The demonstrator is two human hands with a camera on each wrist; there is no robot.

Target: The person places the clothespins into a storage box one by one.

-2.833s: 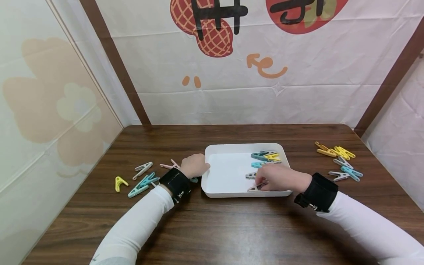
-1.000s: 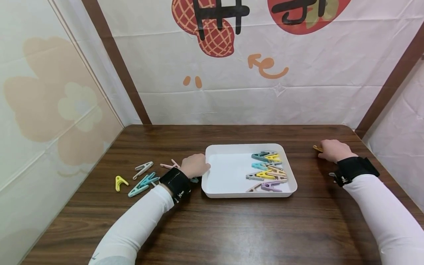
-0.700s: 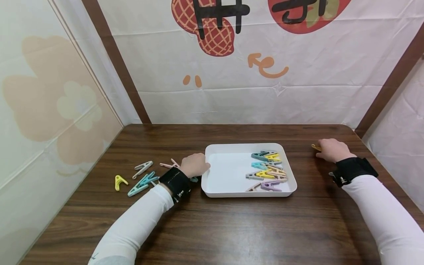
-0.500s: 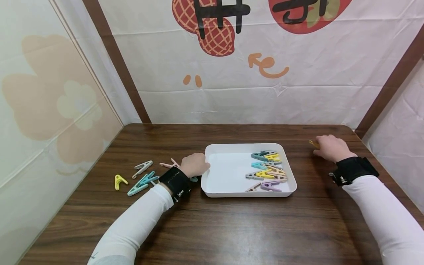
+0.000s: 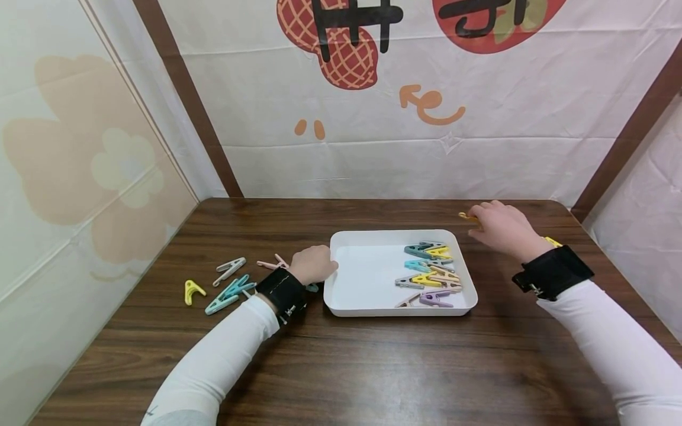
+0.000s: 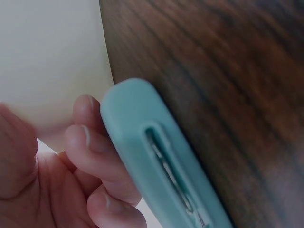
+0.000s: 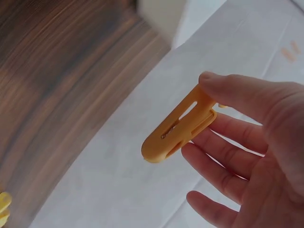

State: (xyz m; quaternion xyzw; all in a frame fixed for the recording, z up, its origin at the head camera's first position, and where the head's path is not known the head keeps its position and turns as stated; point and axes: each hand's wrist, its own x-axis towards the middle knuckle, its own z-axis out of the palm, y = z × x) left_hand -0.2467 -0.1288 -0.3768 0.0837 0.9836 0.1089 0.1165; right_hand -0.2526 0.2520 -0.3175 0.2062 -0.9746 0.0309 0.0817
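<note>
Item 1. R hand (image 5: 503, 228): thumb + fingers pinching 1 orange peg (image 7: 171, 128), which juts out past the tips; outer fingers spread, off the peg. Hand appears raised above table (image 5: 405, 361).

Item 2. White tray (image 5: 373, 312): L of R grip, nearer the body. Asst. pegs (image 5: 436, 299) lie in the end closest to that grip, some overlapping.

Item 3. L hand (image 5: 311, 266): at tray's L wall, fingers curled; can't tell if rim is pinched. Teal peg (image 6: 137, 118) right by those fingers; contact unclear.

Item 4. Loose: yellow peg (image 5: 553, 242), R of R grip, part hidden; pink peg (image 5: 272, 265) & grey peg (image 5: 230, 272), L of L hand.

Risks (est.): fingertip hold only, so peg could twist or drop if thumb pressure shifts; too low a pass might snag it on tray's R wall. Crowded end: a careless set-down could shove pegs askew. L hand tugging may slide tray or knock teal peg.
</note>
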